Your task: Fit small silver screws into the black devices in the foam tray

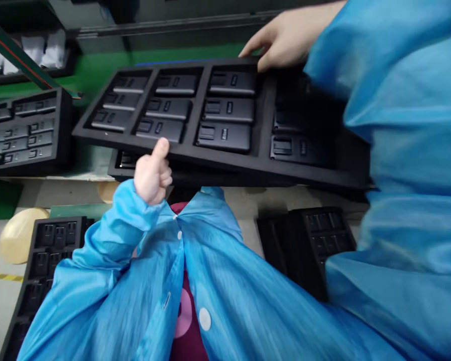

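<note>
The right hand [281, 45] is at the far edge of a black compartment tray [225, 155], and its grip seems closed over this rim, with the fingers on the top side. The tray is in the air in front of the person's chest, and it is tilted, with the near edge lower. The left hand [152, 175] is just at the near edge, with the fingers curled and the thumb pointing up. I cannot tell if this hand really holds the tray or only supports it from below.

In the tray, 9 dark rectangular parts [223, 136] are easy to see, in 3 rows and 3 columns, and more lie in the shadow on the right side. Each part sits in its own pocket, probably so that the parts do not touch each other or slide when the tray tilts.

Under the raised tray, the corner of a second black tray [126, 159] shows. Another loaded tray [22, 130] lies to the left on the worktop [240, 203], and 2 more dark trays [45, 265] [308, 245] lie nearer the person. A pale yellow pad [18, 235] lies at the left side. White packets [41, 50] sit in the far corner.
</note>
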The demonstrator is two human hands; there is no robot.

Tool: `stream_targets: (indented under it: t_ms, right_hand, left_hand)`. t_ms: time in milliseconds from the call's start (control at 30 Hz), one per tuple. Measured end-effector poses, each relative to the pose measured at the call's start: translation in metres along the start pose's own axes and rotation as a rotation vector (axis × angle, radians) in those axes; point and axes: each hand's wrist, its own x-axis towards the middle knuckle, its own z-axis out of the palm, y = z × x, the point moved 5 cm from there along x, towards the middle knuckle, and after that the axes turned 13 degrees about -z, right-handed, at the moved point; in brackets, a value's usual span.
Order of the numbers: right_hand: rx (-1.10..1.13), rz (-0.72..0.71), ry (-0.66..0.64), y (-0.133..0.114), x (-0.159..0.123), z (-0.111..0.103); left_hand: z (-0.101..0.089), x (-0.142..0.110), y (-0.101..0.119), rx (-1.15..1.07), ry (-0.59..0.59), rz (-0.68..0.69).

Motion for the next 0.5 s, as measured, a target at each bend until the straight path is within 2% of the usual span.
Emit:
stream_targets:
  t_ms: [67, 167, 333, 400, 500]
  right_hand:
    - [-0.092, -0.014, -0.032, 0.017, 0.003, 0.011]
    - [-0.109, -0.063, -0.115, 0.035, 0.009, 0.037]
    - [-0.088, -0.077, -0.134, 0.057, 0.02, 0.072]
    - [-0.078, -0.093, -0.078, 0.06, 0.019, 0.074]
    - [-0.071, -0.085, 0.025, 0.069, 0.001, 0.054]
  left_hand:
    - [0.009, -0.003, -0.022, 0.027, -0.004, -0.06]
    - [0.014, -0.007, -0.047, 0.073, 0.016, -0.141]
    - [0.01, 0.001, -0.064, 0.158, -0.022, -0.281]
    - [0.0, 0.006, -0.066, 0.211, -0.064, -0.352]
    - [-0.024, 0.008, -0.065, 0.296, -0.121, -0.434]
